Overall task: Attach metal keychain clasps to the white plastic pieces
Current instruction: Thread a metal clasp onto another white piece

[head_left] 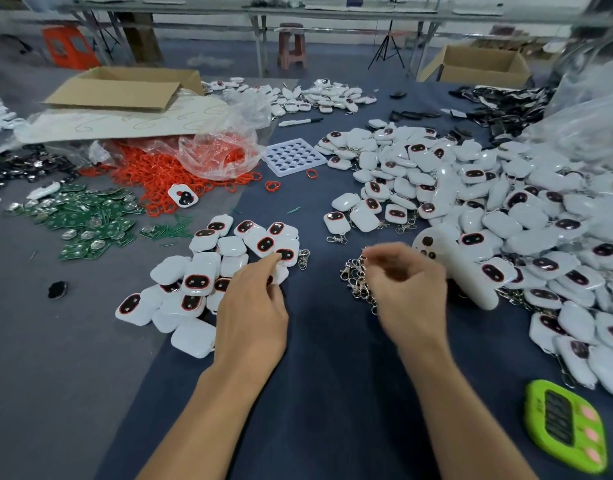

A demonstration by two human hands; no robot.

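Across the dark blue cloth table (315,375), loose orange plastic rings (159,181), green circuit boards (87,216) and a lime-green timer (564,427) surround the work area, and a large pile of white cases (506,209) crowds the right side. The left hand (253,306) lies over a small heap of white rounded plastic pieces (201,271), index finger straight, touching one. The right hand (405,282), blurred, pinches the silver metal keychain clasps (357,282) heaped just beside it.
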